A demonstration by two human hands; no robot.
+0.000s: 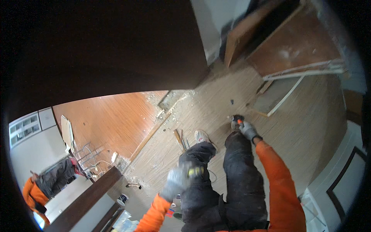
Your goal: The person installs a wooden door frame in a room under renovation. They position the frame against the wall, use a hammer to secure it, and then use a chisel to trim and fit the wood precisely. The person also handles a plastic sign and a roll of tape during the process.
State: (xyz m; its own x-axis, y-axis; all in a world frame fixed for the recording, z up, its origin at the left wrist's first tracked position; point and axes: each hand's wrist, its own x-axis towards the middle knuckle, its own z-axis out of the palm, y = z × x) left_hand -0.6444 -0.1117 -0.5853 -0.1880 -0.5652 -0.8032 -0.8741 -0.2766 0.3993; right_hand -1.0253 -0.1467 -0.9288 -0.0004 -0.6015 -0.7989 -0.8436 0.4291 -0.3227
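Note:
My right hand (249,130), in a grey glove, is closed around a black-and-orange hand tool (239,118) above my right shoe. Part of the tool is hidden, so its exact kind does not show. My left hand (174,183), also gloved, is smeared by motion beside my left thigh. A yellow-and-dark object (196,171) lies just past its fingers, against the trouser leg; whether the hand grips it is unclear. Long narrow pieces (179,140) lie on the floor left of my left shoe (201,136).
A large dark panel (104,46) fills the upper left. Rubble (164,112) lies along the floor's broken edge. At upper right stand wooden boards (295,42) and a pale frame strip (286,95). Another person in orange (36,195) is at lower left, near bent metal tubing (91,154).

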